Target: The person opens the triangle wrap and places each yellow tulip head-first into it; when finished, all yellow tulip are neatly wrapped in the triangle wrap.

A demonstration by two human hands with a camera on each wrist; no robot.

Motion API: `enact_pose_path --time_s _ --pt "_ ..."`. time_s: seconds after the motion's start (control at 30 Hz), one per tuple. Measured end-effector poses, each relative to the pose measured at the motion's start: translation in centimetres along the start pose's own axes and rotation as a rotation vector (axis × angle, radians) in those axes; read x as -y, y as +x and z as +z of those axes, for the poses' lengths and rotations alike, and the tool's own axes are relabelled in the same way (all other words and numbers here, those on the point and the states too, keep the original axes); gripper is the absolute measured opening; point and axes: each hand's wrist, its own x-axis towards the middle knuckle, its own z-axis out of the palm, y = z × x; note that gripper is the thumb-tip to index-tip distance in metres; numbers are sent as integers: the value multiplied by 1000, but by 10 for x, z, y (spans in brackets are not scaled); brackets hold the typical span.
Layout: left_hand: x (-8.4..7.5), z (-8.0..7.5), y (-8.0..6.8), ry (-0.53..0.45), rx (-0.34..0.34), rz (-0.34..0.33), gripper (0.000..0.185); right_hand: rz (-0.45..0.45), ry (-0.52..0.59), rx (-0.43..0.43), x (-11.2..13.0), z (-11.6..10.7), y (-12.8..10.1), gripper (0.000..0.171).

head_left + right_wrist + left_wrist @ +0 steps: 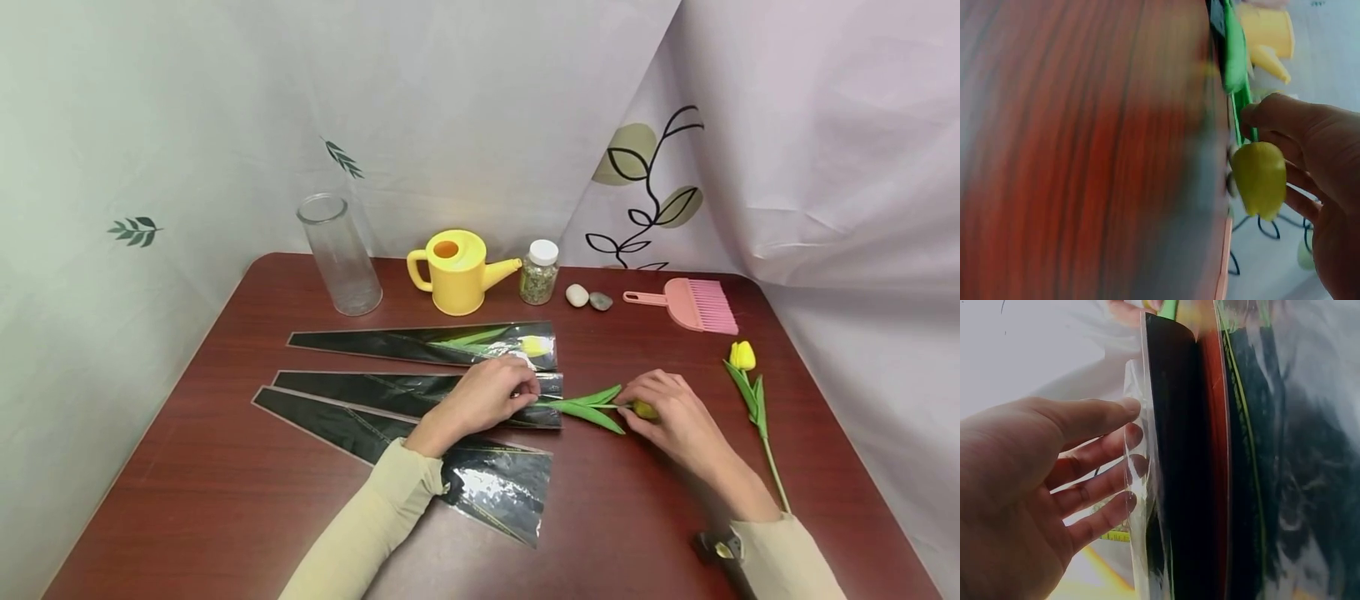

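Observation:
My right hand pinches the stem of a yellow tulip just below its bloom. The tulip's green leaves point left, and its lower stem runs into the wide end of the middle black-backed flower sleeve. At that opening my left hand pinches the sleeve's clear film between thumb and fingertips. Behind it, a similar sleeve has a yellow tulip inside. Nearest me lies another sleeve, partly under the left forearm.
A single yellow tulip lies at the right. Along the back stand a glass vase, a yellow watering can and a white-capped jar. Two stones and a pink brush with dustpan are right of them.

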Motion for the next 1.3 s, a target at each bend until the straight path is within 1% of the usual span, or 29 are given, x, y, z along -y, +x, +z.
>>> enact_pose_path --time_s 0.2,0.37,0.47,0.8,0.97,1.17,1.3 --pt "-2 0 1 -29 -31 16 3 3 119 3 11 14 17 21" --pt "-4 -1 2 -49 -48 25 4 47 234 15 18 24 25 19" --pt "-5 -1 2 -55 -57 31 4 74 280 22 20 28 29 17" --pt "-7 -3 2 -57 -76 31 5 157 340 31 24 39 36 16" --pt "-7 -4 2 -61 -86 36 4 168 345 54 26 44 38 15" --pt "-7 -2 3 -57 -72 45 5 180 360 72 28 44 38 18" --pt "-6 -1 2 -54 -63 46 5 175 341 74 28 45 37 19"
